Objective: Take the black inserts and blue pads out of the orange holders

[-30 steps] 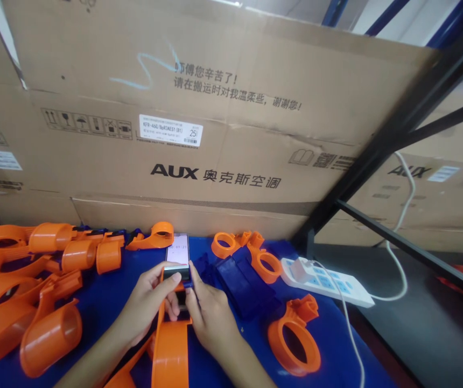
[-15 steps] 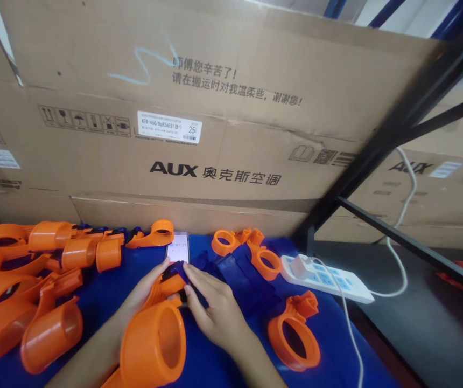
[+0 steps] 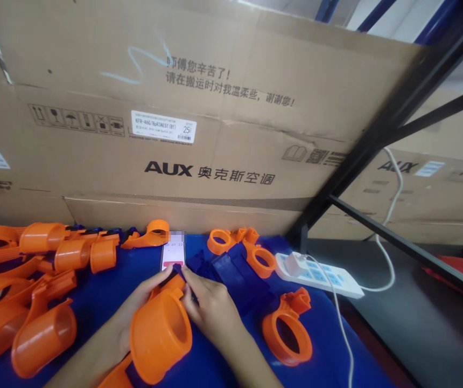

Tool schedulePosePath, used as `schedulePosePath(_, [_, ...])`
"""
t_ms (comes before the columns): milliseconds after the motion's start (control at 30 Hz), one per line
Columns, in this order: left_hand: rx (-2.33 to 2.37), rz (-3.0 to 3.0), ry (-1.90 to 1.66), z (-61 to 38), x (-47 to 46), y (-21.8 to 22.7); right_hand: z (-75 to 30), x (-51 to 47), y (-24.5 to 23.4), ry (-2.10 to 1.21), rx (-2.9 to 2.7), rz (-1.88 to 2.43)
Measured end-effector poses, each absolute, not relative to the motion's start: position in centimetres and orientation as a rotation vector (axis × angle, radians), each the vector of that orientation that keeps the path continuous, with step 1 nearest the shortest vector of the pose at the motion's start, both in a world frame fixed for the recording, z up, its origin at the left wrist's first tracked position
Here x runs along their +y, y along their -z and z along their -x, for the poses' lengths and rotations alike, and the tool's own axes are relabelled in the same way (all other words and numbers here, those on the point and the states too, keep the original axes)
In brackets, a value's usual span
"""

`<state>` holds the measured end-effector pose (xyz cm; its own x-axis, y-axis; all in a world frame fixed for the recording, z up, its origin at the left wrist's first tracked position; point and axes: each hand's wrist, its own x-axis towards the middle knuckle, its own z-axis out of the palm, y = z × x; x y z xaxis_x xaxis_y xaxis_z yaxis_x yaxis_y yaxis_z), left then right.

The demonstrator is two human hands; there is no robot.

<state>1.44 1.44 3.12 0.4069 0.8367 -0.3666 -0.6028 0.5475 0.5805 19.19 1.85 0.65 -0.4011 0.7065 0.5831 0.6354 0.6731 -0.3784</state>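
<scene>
My left hand (image 3: 137, 304) is closed around an orange plastic part with a wide, cup-like ring (image 3: 156, 339), held low in front of me with the ring towards me. At the part's far end sits a small dark blue plastic piece (image 3: 178, 269). My right hand (image 3: 213, 307) pinches this blue piece with fingers and thumb against the orange part. How the two join is hidden by my fingers. Just beyond my fingertips lies a phone (image 3: 174, 252) showing a running timer. Right of it are dark blue plastic pieces (image 3: 237, 272) on the blue table surface.
Many orange ring parts (image 3: 46, 334) are piled at the left, some with dark blue ends. A few more orange rings (image 3: 287, 339) lie at the right, near a white power strip (image 3: 320, 275) with a cable. A large cardboard box (image 3: 215, 134) and a black metal frame (image 3: 360, 145) stand behind.
The orange part has turned and risen slightly between my hands, its ring shifting right. My right fingers have drawn in around the blue piece. The whole view has shifted a little.
</scene>
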Motion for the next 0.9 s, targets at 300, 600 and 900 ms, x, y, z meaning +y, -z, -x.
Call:
schedulePosePath(300, [0.626, -0.203, -0.858, -1.7, 1.1, -4.1, -19.2, 1.3, -0.4, 0.039, -2.117, 0.975])
schedulePosePath(600, [0.602, -0.242, -0.854, -1.5, 1.0, -3.7, -19.3, 1.5, -0.6, -0.033, -2.089, 0.946])
schedulePosePath(900, [0.876, -0.864, -1.047, -1.6, 1.5, -2.5, -19.5, 1.5, -1.1, -0.302, -1.962, 0.932])
